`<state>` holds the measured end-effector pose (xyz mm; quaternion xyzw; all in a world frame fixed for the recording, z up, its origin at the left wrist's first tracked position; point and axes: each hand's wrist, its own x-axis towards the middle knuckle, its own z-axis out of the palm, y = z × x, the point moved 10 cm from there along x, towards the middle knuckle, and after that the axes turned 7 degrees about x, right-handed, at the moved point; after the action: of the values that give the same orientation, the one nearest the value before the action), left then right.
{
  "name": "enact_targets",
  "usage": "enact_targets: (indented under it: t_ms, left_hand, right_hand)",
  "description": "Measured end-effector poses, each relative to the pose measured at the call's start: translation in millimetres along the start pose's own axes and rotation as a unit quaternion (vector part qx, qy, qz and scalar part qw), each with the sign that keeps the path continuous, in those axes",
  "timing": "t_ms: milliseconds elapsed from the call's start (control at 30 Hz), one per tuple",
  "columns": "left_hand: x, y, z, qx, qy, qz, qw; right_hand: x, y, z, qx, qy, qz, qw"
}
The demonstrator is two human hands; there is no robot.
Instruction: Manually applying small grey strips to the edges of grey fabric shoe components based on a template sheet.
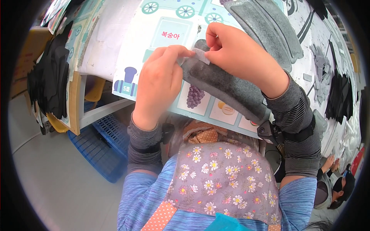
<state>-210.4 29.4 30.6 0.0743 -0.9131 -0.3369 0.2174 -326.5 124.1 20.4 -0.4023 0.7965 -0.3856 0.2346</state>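
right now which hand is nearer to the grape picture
Left. The left hand is just up and to the left of the grape picture; the right hand is farther off, up and to the right, with part of the dark grey strip between.

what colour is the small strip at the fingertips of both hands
The small strip is light grey, seen best in the head view.

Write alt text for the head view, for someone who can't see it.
A person's left hand and right hand hold a small light-grey strip between them, at one end of a long dark-grey piece. Beneath lies a sheet illustrated with fruit and wheeled vehicles. The person wears a floral apron.
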Motion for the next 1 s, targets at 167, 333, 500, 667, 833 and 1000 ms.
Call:
enact_targets:
  t_ms: [167,333,500,667,833,1000]
  left_hand:
    - [2.2,4.6,-0.6,0.039,-0.002,0.021,0.999]
    - [5.2,21.4,1.8,0.093,-0.016,0.075,0.993]
    - [-0.3,42.3,13.0,0.150,-0.061,0.112,0.980]
    - [-1.7,48.0,21.0,0.221,-0.096,0.115,0.964]
    - [-0.1,48.0,20.1,0.238,-0.141,0.117,0.954]
    - [-3.5,50.6,24.3,0.258,-0.157,0.098,0.948]
  right_hand:
    - [-6.6,-13.8,1.9,-0.095,0.036,-0.049,0.994]
    - [-22.0,-46.2,-12.9,-0.168,0.071,-0.071,0.981]
    - [-58.5,-53.4,-81.6,-0.121,0.121,-0.033,0.985]
    - [-120.8,17.9,-178.7,-0.119,0.189,0.112,0.968]
    - [-185.9,105.4,-253.4,-0.168,0.278,0.182,0.928]
    - [-198.8,155.0,-236.4,-0.254,0.277,0.209,0.903]
